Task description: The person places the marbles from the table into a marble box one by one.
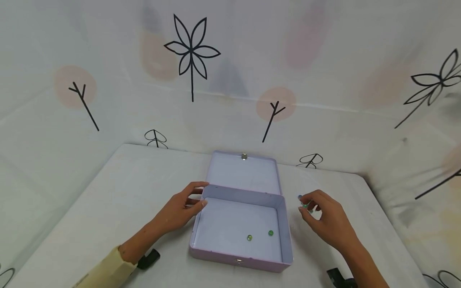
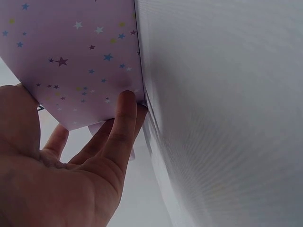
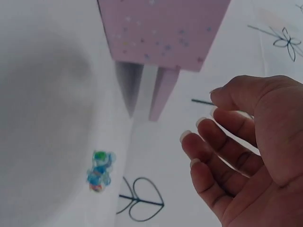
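A lilac tin box [image 1: 240,264] stands on the table with its lid [image 1: 245,172] tipped back. Two green beads [image 1: 271,233] lie inside on its floor. At the box's left wall is my left hand [image 1: 180,210], thumb at the rim and fingers against the star-printed outside [image 2: 90,61], holding it. My right hand [image 1: 325,218] hovers to the right of the box, fingers loosely curled. In the right wrist view nothing shows between its fingertips. Near that hand a small cluster of shiny blue and green beads [image 3: 99,172] lies on the table, partly hidden by the fingers in the head view.
The table has a white cover [image 1: 144,172]. Behind and at the sides hangs a white cloth [image 1: 230,120] printed with plants and pale coloured shapes. A metal clasp [image 1: 244,156] sits on the lid's far edge.
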`<state>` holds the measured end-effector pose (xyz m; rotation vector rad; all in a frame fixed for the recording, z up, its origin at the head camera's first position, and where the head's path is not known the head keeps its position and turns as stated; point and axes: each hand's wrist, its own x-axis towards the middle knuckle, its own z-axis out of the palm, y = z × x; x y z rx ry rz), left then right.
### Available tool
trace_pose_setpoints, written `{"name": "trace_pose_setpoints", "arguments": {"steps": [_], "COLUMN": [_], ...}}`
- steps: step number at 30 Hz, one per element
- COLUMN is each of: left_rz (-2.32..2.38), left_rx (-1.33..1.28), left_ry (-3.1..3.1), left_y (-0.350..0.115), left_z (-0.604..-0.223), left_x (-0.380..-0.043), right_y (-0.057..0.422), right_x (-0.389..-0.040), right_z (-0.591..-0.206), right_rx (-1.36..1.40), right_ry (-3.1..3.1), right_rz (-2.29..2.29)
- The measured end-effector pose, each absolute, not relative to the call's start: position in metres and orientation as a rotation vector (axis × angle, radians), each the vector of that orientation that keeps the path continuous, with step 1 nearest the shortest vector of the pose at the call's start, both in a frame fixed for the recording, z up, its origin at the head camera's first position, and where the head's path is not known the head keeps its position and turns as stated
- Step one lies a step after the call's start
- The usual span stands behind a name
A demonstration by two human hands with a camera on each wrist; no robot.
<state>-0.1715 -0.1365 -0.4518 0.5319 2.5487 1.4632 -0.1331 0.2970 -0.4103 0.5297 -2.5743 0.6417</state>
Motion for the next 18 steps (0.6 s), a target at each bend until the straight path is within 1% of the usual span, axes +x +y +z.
{"name": "trace_pose_setpoints", "arguments": {"steps": [18], "left_rz": [1.444], "left_rx": [0.490], "left_ry": [2.554], "left_y": [-0.135], "left_z": [-0.450], "left_x": [-0.171], "right_y": [0.331], "right_x": [-0.151], "right_z": [-0.435], "right_rx": [0.203], "right_ry": [-2.730], "right_rz": [0.636]}}
